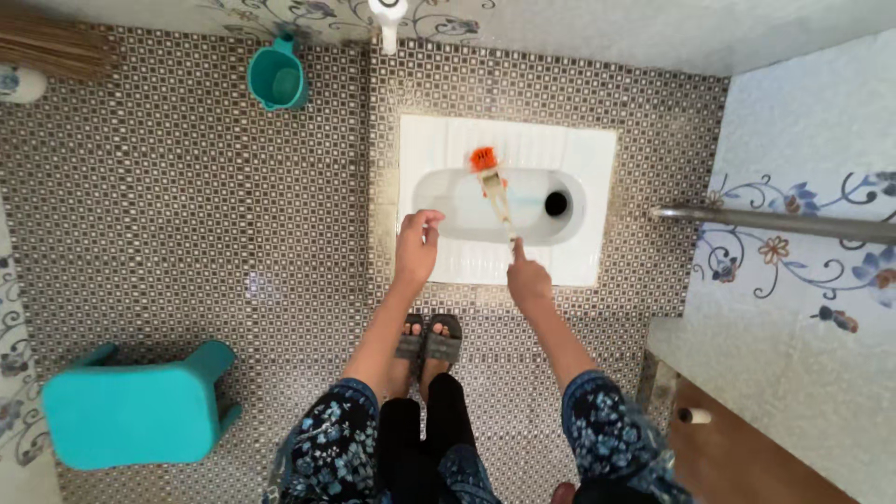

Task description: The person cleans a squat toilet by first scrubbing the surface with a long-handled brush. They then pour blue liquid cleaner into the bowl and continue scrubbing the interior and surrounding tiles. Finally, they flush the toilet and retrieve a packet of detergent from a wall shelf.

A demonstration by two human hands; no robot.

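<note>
Head view: brush (492, 182) beyond right fingers (519, 250)

stool: a teal plastic stool (131, 411) on the patterned brown floor tiles (187, 205), lower left.
mug: a teal plastic mug with handle (277, 78) near the far wall.
tap: a white tap (389, 19) above.
rail: a metal bar (775, 222) on the floral wall.
broom: perhaps a straw broom (51, 51), top left.

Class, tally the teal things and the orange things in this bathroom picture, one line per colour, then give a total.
Teal: 2, the plastic stool and the mug on the floor.
Orange: 1, the brush head of the brush held by the right hand.
Total: 3
</note>
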